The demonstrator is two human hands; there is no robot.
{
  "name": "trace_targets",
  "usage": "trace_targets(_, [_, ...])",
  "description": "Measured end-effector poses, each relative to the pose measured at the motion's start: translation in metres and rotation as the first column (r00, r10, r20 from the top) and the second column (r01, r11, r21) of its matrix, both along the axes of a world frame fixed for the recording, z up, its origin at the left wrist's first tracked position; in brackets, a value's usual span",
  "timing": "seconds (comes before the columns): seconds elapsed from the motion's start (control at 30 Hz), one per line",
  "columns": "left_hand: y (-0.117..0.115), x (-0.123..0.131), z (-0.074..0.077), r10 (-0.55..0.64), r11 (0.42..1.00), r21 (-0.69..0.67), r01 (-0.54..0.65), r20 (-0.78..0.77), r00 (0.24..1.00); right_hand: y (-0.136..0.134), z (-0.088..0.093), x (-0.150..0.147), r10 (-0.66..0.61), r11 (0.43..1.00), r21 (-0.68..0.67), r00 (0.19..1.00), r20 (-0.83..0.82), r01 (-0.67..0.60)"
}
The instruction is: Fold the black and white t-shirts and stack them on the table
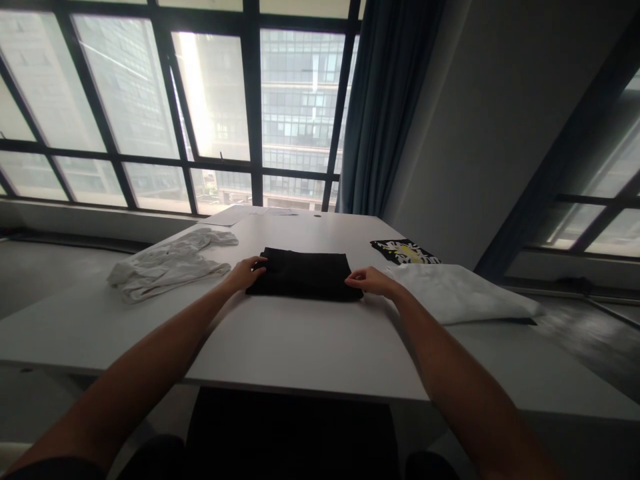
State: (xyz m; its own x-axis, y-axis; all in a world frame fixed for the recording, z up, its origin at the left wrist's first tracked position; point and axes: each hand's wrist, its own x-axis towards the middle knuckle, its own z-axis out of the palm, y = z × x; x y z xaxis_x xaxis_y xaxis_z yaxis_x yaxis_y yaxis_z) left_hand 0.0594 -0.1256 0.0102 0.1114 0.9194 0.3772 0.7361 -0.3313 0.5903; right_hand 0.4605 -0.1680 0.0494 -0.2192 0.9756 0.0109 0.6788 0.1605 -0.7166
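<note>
A black folded garment (305, 275) lies as a flat rectangle on the white table (300, 340); its exact kind does not show. At its left edge, my left hand (247, 275) has thumb and fingers closed on the cloth near the far corner. My right hand (373, 281) pinches the right edge, closer to the near corner. Beside my right forearm is a white folded cloth (460, 293) with something dark under its near edge. Left of my left hand lies a crumpled white garment (170, 263).
Behind the white cloth rests a black fabric piece with a white and yellow print (406, 252). White sheets (220, 217) lie at the table's far left. Beyond the table are a window (215, 100) and a blue curtain (385, 100). The table's front edge runs below my forearms.
</note>
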Motion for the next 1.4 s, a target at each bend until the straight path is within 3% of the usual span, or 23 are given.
trace_targets(0.27, [-0.003, -0.002, 0.007, 0.106, 0.990, -0.069, -0.120, -0.182, 0.977, 0.003, 0.000, -0.010, -0.113, 0.990, 0.103, 0.982, 0.149, 0.098])
trace_targets(0.47, [-0.008, 0.000, 0.013, 0.142, 0.974, -0.126, -0.190, -0.320, 0.937, -0.003, 0.011, -0.013, -0.247, 0.968, -0.037, 0.968, 0.037, 0.248])
trace_targets(0.57, [-0.014, -0.001, 0.017, 0.142, 0.963, -0.160, -0.218, -0.388, 0.911, -0.007, 0.011, -0.017, -0.289, 0.952, -0.061, 0.948, 0.132, 0.299])
trace_targets(0.63, [-0.022, 0.002, 0.021, 0.158, 0.959, -0.150, -0.242, -0.426, 0.891, -0.012, 0.012, -0.024, -0.298, 0.951, 0.013, 0.902, 0.312, 0.309])
trace_targets(0.73, [-0.038, 0.017, 0.029, 0.201, 0.976, 0.021, -0.215, -0.455, 0.868, -0.020, 0.013, -0.040, -0.397, 0.911, 0.317, 0.775, 0.491, 0.265])
trace_targets(0.8, [-0.046, 0.033, 0.029, 0.139, 0.982, 0.180, -0.062, -0.455, 0.880, -0.023, 0.010, -0.054, -0.400, 0.854, 0.502, 0.789, 0.466, 0.136])
trace_targets(0.83, [-0.048, 0.041, 0.027, 0.070, 0.974, 0.221, 0.040, -0.466, 0.882, -0.023, 0.007, -0.060, -0.342, 0.837, 0.545, 0.822, 0.456, 0.046])
trace_targets(0.87, [-0.049, 0.049, 0.024, -0.011, 0.968, 0.214, 0.131, -0.485, 0.874, -0.022, 0.003, -0.066, -0.260, 0.838, 0.544, 0.844, 0.468, -0.043])
trace_targets(0.93, [-0.046, 0.059, 0.014, -0.163, 0.968, 0.078, 0.237, -0.520, 0.838, -0.018, -0.008, -0.073, -0.092, 0.895, 0.416, 0.844, 0.528, -0.163])
trace_targets(1.03, [-0.038, 0.060, 0.000, -0.260, 0.965, -0.121, 0.231, -0.523, 0.812, -0.008, -0.024, -0.075, 0.049, 0.973, 0.157, 0.824, 0.565, -0.166])
trace_targets(1.13, [-0.031, 0.050, -0.002, -0.235, 0.970, -0.171, 0.171, -0.512, 0.826, -0.004, -0.030, -0.069, 0.066, 0.986, 0.089, 0.828, 0.557, -0.138])
trace_targets(1.3, [-0.026, 0.031, 0.008, -0.095, 0.971, -0.236, -0.037, -0.521, 0.848, -0.001, -0.026, -0.055, -0.007, 0.997, 0.068, 0.826, 0.564, -0.038])
trace_targets(1.4, [-0.025, 0.027, 0.009, -0.067, 0.963, -0.257, -0.087, -0.535, 0.842, 0.005, -0.026, -0.044, -0.037, 0.999, 0.043, 0.830, 0.556, 0.016])
